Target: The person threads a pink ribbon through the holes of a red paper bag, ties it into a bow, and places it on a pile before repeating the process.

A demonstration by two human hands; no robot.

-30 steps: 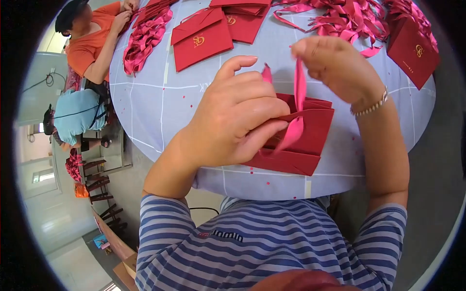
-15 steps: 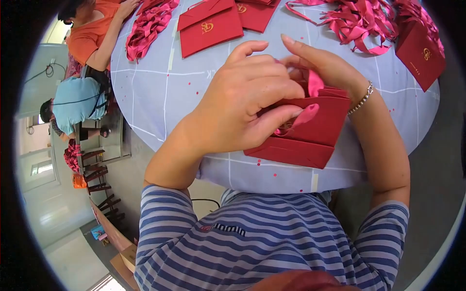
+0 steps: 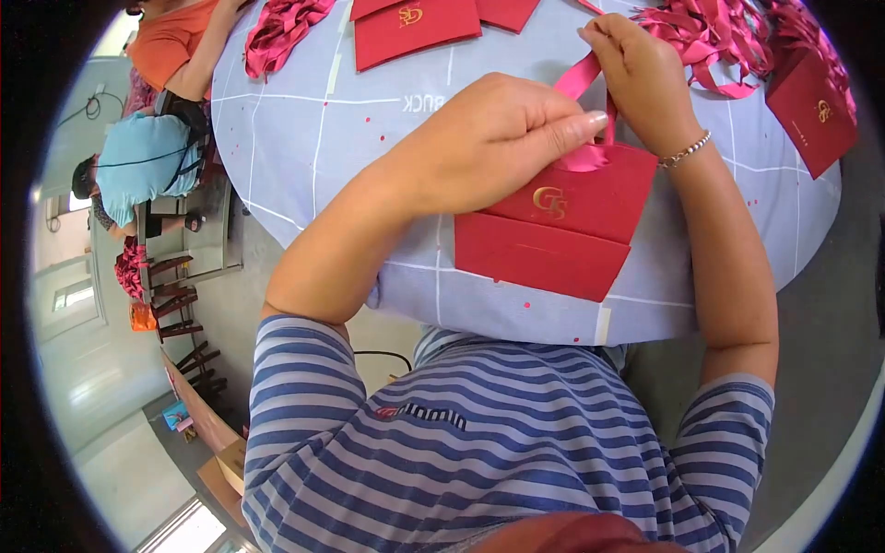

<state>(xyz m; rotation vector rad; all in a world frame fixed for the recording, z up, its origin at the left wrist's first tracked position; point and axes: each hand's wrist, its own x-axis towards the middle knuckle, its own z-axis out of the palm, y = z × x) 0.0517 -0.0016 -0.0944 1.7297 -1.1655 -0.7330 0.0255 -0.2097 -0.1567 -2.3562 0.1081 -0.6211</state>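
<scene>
A small red paper gift bag with gold letters lies on the cloth in front of me, its folded bottom toward my body. A pink ribbon runs from its top edge as a handle. My left hand is closed over the bag's top left, thumb pressed along the upper edge beside the ribbon; its other fingers are hidden behind. Above the bag, my right hand has its fingers closed on the ribbon and holds it taut, away from the bag.
More red bags lie at the far side of the table. Piles of pink ribbon sit at the far right and a ribbon bundle at far left. Another bag lies right. Two people are at the left.
My right hand has moved up and away from the bag, drawing the ribbon out straight. My left hand has shifted up to the bag's top edge, and the gold letters now show.
</scene>
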